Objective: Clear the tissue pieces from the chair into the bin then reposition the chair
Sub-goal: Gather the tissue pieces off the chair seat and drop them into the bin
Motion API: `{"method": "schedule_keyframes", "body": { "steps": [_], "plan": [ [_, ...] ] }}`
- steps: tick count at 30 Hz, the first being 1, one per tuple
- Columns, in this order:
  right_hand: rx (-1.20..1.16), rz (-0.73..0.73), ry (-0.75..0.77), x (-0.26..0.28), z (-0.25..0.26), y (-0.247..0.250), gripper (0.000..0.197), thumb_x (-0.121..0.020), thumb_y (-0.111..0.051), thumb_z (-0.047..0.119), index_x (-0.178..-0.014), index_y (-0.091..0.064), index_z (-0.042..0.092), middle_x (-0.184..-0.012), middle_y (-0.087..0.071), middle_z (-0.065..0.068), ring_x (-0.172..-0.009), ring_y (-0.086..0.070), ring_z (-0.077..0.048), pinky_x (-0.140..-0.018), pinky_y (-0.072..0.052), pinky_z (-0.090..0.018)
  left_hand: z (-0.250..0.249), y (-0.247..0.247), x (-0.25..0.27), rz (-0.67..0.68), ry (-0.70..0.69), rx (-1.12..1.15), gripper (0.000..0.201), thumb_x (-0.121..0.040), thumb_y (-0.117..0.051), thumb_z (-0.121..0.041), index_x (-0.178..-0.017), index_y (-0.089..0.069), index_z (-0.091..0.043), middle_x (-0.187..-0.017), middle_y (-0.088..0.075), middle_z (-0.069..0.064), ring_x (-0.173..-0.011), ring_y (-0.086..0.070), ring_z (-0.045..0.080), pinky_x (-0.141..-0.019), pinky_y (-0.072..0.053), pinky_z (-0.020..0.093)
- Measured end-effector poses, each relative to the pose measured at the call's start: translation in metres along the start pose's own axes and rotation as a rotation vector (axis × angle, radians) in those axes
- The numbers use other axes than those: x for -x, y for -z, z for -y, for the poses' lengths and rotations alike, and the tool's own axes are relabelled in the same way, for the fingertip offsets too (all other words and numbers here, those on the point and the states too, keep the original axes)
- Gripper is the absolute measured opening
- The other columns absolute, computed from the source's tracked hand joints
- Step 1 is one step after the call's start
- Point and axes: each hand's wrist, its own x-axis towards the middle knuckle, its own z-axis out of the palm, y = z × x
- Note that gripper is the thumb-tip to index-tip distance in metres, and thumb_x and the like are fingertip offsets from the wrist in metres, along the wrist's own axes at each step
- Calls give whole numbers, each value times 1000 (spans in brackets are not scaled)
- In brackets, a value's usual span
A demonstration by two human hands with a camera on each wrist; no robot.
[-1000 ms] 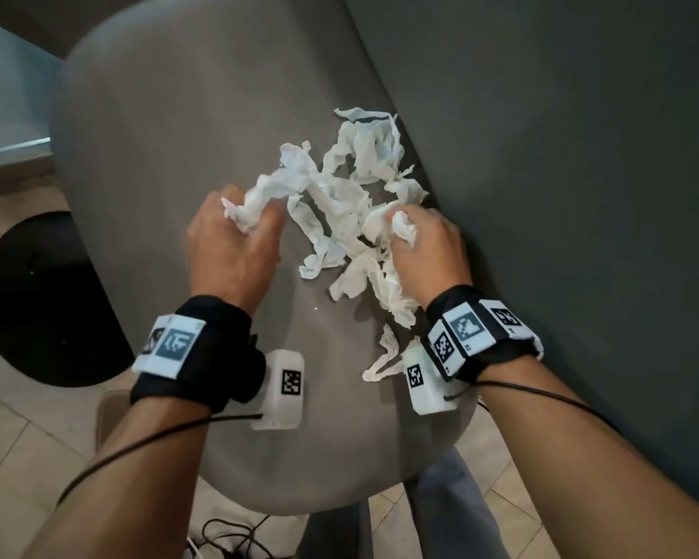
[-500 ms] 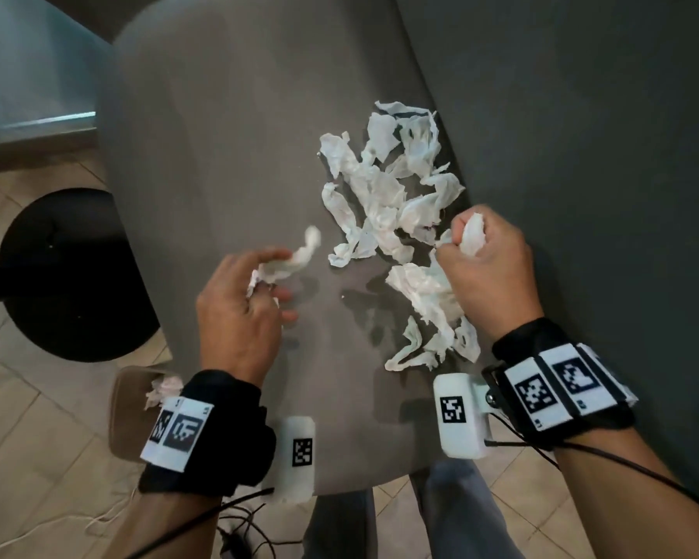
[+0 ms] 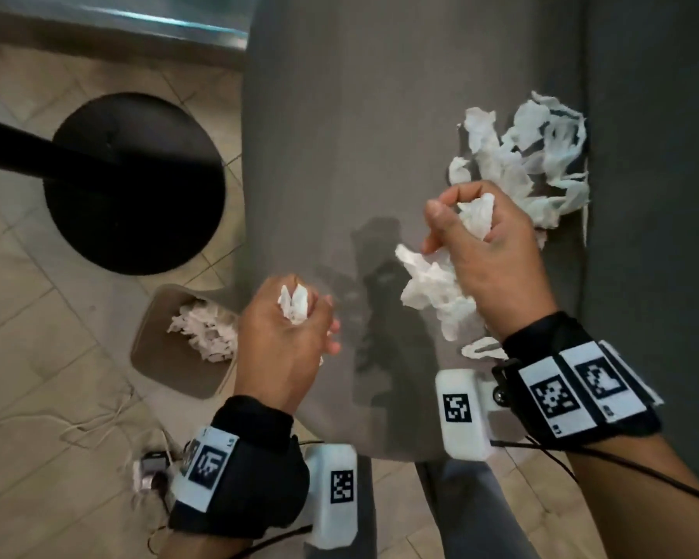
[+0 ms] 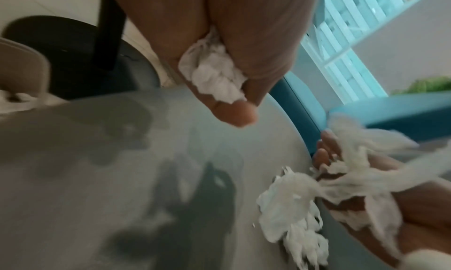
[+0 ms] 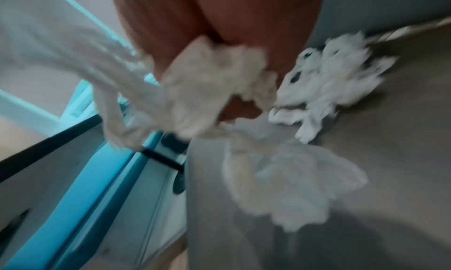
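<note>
Left hand (image 3: 287, 336), now drawn back to the seat (image 3: 340, 155) edge beside the bin (image 3: 166, 357) at 9 o'clock, fists a wad (image 3: 294, 306). Right hand (image 3: 489, 252) has lifted, clutching tissue (image 3: 432, 288). A pile (image 3: 521, 159) remains at 2 o'clock; dumping comes next.

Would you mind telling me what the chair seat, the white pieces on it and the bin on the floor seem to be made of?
Chair seat: grey, matte, seamless; probably fabric or soft upholstery, though moulded plastic is possible.
White pieces: thin tissue paper, torn and crumpled into ragged strips.
Bin: smooth tan walls with rounded corners, likely plastic; the view leaves it open.
</note>
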Motion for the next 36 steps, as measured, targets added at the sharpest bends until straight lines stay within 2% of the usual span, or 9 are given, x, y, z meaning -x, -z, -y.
{"method": "schedule_keyframes", "body": {
  "steps": [5, 7, 10, 14, 19, 22, 26, 30, 36],
  "plan": [
    [117, 144, 5, 23, 18, -84, 55, -85, -65, 52, -68, -52, 2, -56, -45, 0, -53, -43, -13, -57, -42, -33, 33, 50, 14, -55, -1, 35, 40, -81, -79, -30, -64, -46, -15, -56, -46, 6, -53, -42, 20, -52, -39, 31],
    [227, 324, 0, 38, 20, -122, 49, -86, -63, 51, -71, -55, 6, -58, -50, 3, -55, -50, -14, -58, -45, -35, 54, 69, 20, -82, 16, 78, 41, -80, -79, -30, -62, -47, -12, -55, -43, -3, -53, -39, 11, -52, -36, 21],
    [296, 671, -39, 60, 14, -175, 19, -78, -63, 34, -89, -62, 18, -82, -67, 0, -77, -65, -20, -73, -57, -48, 97, 99, 23, -178, -103, -32, 16, -82, -76, -17, -73, -67, -9, -69, -65, -15, -68, -59, -1, -65, -41, 6],
    [425, 960, -93, 81, -21, -249, 40, -76, -63, 16, -116, -58, 15, -111, -64, -7, -102, -62, -24, -88, -55, -45, 170, 138, 17, -261, -13, -405, 39, -78, -51, -34, -68, -69, -1, -69, -70, 19, -70, -67, 40, -61, -33, 25],
    [574, 951, -127, 87, -77, -316, 44, -78, -58, 14, -122, -54, 15, -125, -53, -13, -117, -51, -33, -99, -47, -48, 224, 166, -7, -260, 302, -212, 19, -73, -60, -33, -84, -60, -17, -94, -70, 16, -94, -64, 40, -80, -50, 43],
    [581, 880, -234, 78, -107, -341, 47, -85, -56, 15, -132, -47, 16, -141, -41, -15, -131, -39, -34, -107, -37, -41, 254, 179, -23, -227, 411, -63, 48, -59, -68, -43, -103, -55, -27, -105, -67, 3, -101, -64, 31, -90, -53, 53],
    [447, 810, -374, 70, -130, -365, 69, -75, -59, 30, -141, -42, 30, -152, -32, -11, -137, -36, -33, -109, -37, -40, 277, 190, -41, -217, 376, 0, 67, -53, -72, -37, -115, -50, -29, -105, -60, -5, -106, -60, 25, -93, -50, 44],
    [214, 775, -445, 67, -133, -370, 76, -83, -55, 5, -151, -30, 28, -162, -19, -4, -145, -26, -26, -110, -33, -37, 296, 202, -52, -294, 424, 137, 69, -78, -71, -16, -140, -43, -27, -137, -50, -2, -119, -54, 21, -92, -52, 42],
    [183, 819, -450, 97, -137, -340, 66, -86, -53, 8, -149, -38, 19, -157, -35, -5, -143, -33, -24, -116, -29, -32, 304, 210, -22, -320, 457, 59, 50, -82, -69, -28, -129, -53, -33, -130, -53, -9, -117, -56, 20, -98, -50, 49]
  ]
}}
